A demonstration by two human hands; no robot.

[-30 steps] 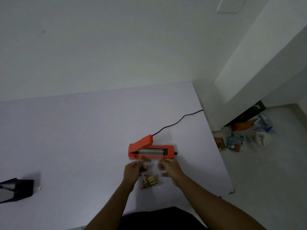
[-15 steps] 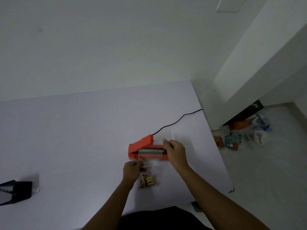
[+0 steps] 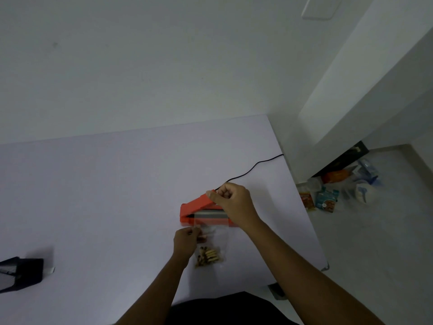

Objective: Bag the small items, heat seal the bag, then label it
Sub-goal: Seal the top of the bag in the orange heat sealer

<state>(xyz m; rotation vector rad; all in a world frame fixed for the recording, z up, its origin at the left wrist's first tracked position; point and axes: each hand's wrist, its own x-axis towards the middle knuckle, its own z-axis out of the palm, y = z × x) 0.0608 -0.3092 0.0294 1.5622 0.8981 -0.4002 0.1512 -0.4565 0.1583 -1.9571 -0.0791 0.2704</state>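
1. The pale table [image 3: 93,195] carried an orange heat sealer [image 3: 199,207], its arm raised.
2. The right hand [image 3: 234,202] was curled closed on the arm's free end, likely ready to press it down.
3. The left hand [image 3: 186,240] pinched the clear bag [image 3: 212,238] near its top, whose mouth lay across the sealing strip, probably to keep it flat.
4. The small items [image 3: 207,255] sat bunched at the bag's bottom, clear of the seal line.
5. No writing was readable.

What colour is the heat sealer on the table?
Orange-red, with a grey sealing strip along its base. The head view shows the heat sealer clearly.
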